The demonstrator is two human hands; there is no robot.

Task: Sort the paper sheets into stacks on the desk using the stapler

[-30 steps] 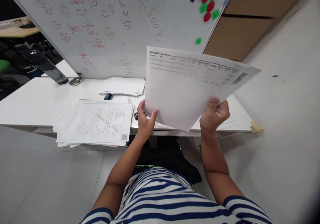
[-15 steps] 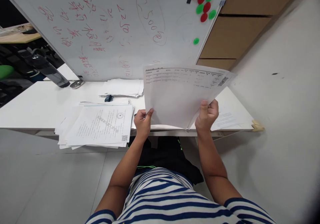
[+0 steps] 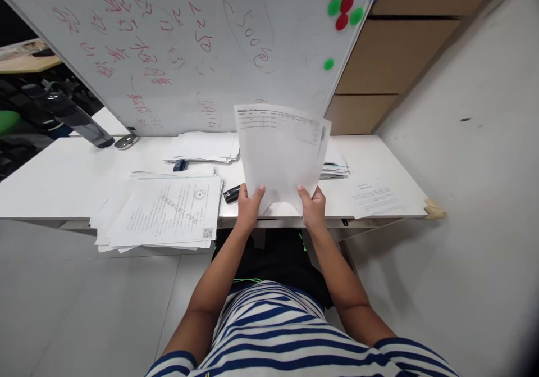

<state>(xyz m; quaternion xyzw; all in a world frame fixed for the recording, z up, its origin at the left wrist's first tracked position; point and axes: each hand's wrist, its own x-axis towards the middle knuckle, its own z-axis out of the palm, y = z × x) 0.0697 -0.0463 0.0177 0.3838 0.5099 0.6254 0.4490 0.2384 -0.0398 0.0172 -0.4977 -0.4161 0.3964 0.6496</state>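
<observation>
Some printed sheets (image 3: pixel 281 160) are up before the whiteboard (image 3: pixel 295 40), pinched thumb-to-fingers by your left hand (image 3: pixel 249 207) and right hand (image 3: pixel 314 207). Lifting looks done; laying down not yet. Watermarked pile (image 3: pixel 164 211) lies front-left of the whiteboard, printed page (image 3: pixel 373 198) front-right.

Cool, even light fills the room, bright enough that the desk (image 3: pixel 67 180) and the held papers (image 3: pixel 280 169) look nearly white to me. The whiteboard (image 3: pixel 290 57) reads greyer. Behind the bottle (image 3: pixel 78 119) it is dim, and a soft shadow spreads below the desk's right end. Print on the held papers is faint and too blurred to read. Toward the edges, shapes lean and stretch; the lower right corner smears into black.
</observation>
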